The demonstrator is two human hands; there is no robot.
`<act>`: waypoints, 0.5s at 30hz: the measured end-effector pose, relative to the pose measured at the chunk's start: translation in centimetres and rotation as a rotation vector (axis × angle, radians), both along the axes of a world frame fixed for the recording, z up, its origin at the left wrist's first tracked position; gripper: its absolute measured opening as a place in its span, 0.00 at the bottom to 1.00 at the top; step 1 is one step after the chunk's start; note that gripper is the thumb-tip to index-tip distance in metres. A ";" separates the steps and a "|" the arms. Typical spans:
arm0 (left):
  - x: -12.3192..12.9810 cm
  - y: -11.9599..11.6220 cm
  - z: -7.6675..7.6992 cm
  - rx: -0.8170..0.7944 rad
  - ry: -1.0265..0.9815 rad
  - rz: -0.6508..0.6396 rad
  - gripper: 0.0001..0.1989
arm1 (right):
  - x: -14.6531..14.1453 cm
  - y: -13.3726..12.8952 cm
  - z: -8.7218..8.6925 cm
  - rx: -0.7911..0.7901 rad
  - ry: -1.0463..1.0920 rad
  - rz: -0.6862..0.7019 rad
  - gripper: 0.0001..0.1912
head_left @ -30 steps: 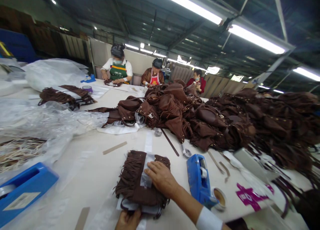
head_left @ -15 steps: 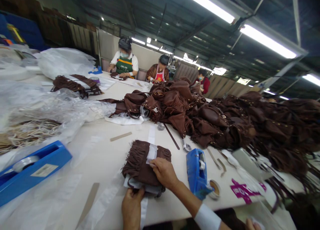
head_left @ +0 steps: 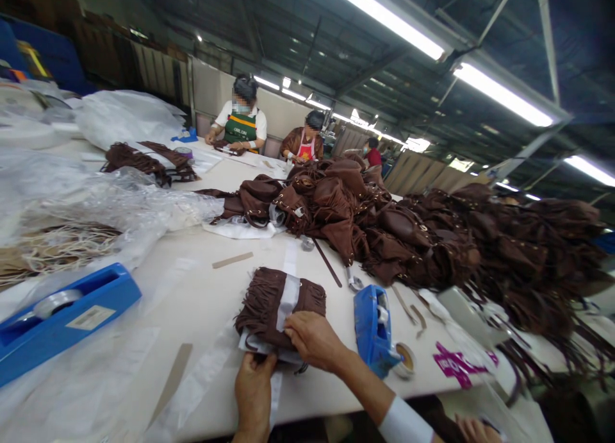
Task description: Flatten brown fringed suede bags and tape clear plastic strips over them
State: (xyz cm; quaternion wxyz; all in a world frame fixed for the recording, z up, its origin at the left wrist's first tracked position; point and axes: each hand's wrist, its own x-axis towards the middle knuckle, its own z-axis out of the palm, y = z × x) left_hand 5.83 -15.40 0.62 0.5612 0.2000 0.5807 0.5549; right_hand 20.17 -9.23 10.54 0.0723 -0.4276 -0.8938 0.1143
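A brown fringed bag (head_left: 262, 299) lies flat on the white table in front of me. Across its middle runs a white strip (head_left: 290, 290), which also stretches onto the table beyond the bag. My right hand (head_left: 314, 340) is closed on the near end of this strip, against the bag's face. At the bag's near edge, my left hand (head_left: 254, 385) grips the bag, thumb on top; its other fingers are partly hidden. White sheets (head_left: 254, 342) stick out from under the bag's near side.
A blue tape dispenser (head_left: 372, 327) stands just right of my right hand, a larger blue dispenser (head_left: 96, 305) at left. Brown bags (head_left: 346, 199) are heaped behind. Clear plastic (head_left: 158, 206) covers the left side. Another person's hand (head_left: 475, 429) shows at bottom right; co-workers (head_left: 240, 119) sit opposite.
My right hand has drawn the strip's end down the bag's face, toward my left hand, and more of the strip lies over the bag. My left hand stays at the near edge.
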 end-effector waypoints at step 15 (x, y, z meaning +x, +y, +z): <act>-0.4 0.7 4.8 0.083 -0.059 -0.034 0.22 | -2.2 -2.5 -0.6 0.151 -0.224 -0.008 0.26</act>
